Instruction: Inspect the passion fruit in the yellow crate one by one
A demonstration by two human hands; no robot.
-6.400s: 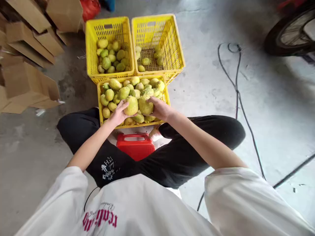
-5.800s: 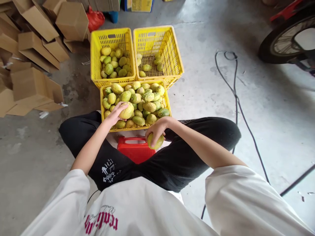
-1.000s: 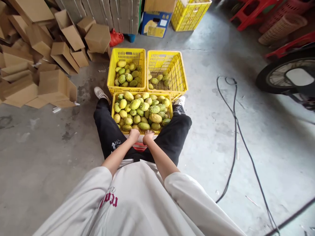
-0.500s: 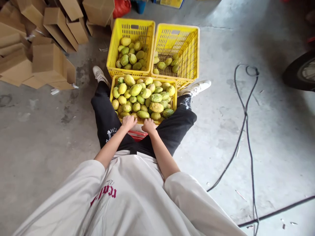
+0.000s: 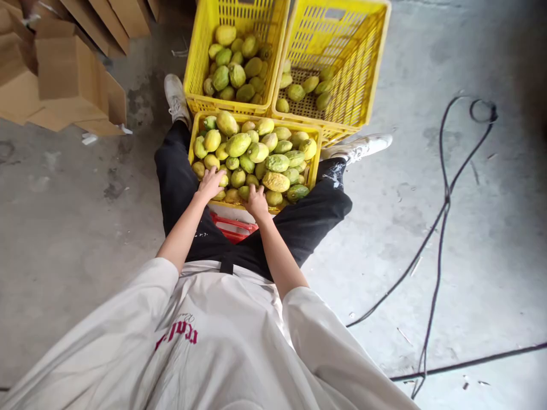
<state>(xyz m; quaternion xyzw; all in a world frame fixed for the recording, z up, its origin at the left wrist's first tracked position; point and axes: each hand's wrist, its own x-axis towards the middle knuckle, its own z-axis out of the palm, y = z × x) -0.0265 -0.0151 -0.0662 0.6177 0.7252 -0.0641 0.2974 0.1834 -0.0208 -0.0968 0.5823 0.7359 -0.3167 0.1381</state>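
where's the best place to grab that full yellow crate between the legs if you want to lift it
Probably by the top rim of the two short ends of the near crate, one hand from each side. Fruit is heaped above the rim, so a one-sided hold would tip it. The left hand and right hand rest on fruit at its near edge.

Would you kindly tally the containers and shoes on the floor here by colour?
Yellow crates: 3 (near crate, far-left crate, far-right crate)
Red stool: 1
White shoes: 2 (left shoe, right shoe)
Total: 6
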